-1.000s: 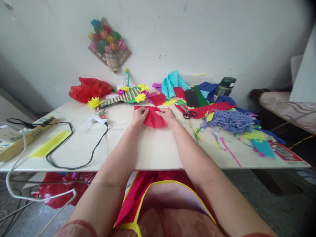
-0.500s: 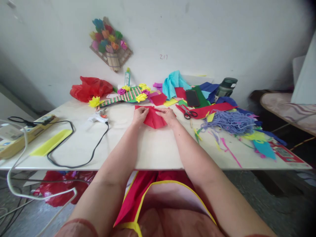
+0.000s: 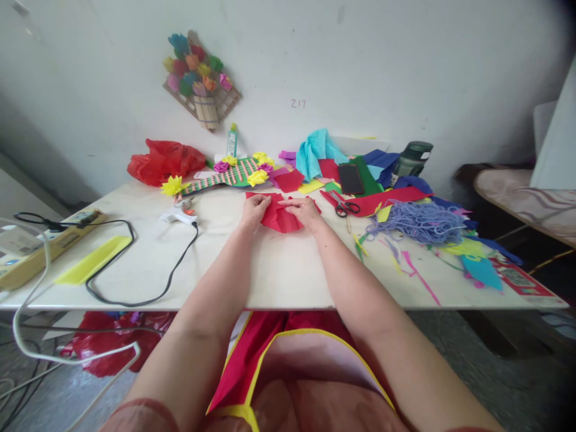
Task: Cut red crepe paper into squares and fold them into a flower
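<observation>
A creased piece of red crepe paper (image 3: 283, 220) is spread between my hands, just above or on the white table (image 3: 288, 276); which of the two I cannot tell. At its left side my left hand (image 3: 256, 210) pinches the paper between thumb and fingers. Over its right side lies my right hand (image 3: 302, 211), thumb and fingers closed on the paper with the fingertips pointing left. More red paper shows behind both hands. Scissors with black handles (image 3: 345, 207) rest right of my right hand. A white glue gun (image 3: 180, 216) lies to the left of my left hand.
Along the back stand a decorated green piece with yellow flowers (image 3: 234, 175), a red plastic bag (image 3: 164, 163), a phone (image 3: 351, 179) and a dark bottle (image 3: 411, 161). Purple yarn (image 3: 418, 223) is heaped at right. A power strip (image 3: 54, 246) and cable (image 3: 153, 300) occupy the left.
My right hand's fingers have shifted slightly left and straightened over the red paper, and its lower edge has changed shape. My left hand keeps its pinch.
</observation>
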Demonstrator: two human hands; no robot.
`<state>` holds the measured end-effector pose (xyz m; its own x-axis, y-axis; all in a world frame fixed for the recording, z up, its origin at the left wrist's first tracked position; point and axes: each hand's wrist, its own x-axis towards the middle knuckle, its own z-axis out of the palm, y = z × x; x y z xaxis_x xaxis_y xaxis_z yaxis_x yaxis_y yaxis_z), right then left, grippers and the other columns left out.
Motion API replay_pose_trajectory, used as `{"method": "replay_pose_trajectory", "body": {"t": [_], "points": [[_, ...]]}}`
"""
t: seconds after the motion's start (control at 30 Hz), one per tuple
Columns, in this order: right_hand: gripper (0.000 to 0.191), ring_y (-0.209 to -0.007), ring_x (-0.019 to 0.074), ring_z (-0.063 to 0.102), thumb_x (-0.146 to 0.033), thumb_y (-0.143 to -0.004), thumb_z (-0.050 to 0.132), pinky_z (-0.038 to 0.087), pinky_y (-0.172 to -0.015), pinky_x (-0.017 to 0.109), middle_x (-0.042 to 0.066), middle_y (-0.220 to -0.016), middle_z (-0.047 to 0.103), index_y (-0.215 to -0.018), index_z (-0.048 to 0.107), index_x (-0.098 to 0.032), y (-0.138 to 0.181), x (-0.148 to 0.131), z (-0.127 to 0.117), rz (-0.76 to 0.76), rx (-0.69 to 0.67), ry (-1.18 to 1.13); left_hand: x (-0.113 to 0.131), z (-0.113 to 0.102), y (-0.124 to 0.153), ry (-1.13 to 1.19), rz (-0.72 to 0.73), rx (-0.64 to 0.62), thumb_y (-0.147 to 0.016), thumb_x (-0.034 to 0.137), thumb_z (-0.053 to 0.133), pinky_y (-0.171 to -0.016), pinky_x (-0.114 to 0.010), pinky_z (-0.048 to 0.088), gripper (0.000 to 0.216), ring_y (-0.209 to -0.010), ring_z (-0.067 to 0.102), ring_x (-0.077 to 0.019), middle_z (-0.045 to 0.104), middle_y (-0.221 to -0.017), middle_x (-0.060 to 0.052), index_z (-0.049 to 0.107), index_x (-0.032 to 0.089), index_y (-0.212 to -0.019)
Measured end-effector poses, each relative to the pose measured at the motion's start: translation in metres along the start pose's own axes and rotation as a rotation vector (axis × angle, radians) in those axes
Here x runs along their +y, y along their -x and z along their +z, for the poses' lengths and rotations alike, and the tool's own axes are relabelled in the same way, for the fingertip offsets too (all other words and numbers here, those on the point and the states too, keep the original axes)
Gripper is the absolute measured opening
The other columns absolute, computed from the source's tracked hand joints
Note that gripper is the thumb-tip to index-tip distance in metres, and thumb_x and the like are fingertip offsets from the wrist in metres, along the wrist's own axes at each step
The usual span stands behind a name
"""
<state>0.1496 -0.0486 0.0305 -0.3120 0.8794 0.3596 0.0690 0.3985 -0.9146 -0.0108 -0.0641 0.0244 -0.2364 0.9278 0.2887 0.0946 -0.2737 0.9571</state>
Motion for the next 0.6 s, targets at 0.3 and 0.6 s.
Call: {"method": "replay_pose_trajectory", "body": {"t": [0.3, 0.6], "points": [[0.024, -0.086, 0.0169, 0.063, -0.013, -0.067, 0.058, 0.044, -0.089, 0.033, 0.002, -0.085, 0.072, -0.083, 0.073, -0.020, -0.0012, 0.0025, 0.0003, -0.022, -0.016, 0.048, 0.0010, -0.0023, 0.0006, 0.029, -0.010, -0.004, -0.064, 0.037, 0.062, -0.044, -0.022, 0.031, 0.026, -0.047, 0.044, -0.0091, 0.050, -0.050, 0.001, 0.049, 0.016, -0.056], [0.023, -0.086, 0.0168, 0.063, -0.012, -0.066, 0.058, 0.045, -0.087, 0.032, 0.001, -0.084, 0.072, -0.081, 0.074, -0.021, -0.0013, 0.0023, -0.0001, -0.037, -0.029, 0.062, 0.0029, -0.0003, 0.0039, -0.083, 0.012, -0.056, -0.063, 0.045, 0.065, -0.043, -0.022, 0.026, 0.034, -0.045, 0.039, -0.0077, 0.047, -0.048, 0.003, 0.049, 0.016, -0.056]]}}
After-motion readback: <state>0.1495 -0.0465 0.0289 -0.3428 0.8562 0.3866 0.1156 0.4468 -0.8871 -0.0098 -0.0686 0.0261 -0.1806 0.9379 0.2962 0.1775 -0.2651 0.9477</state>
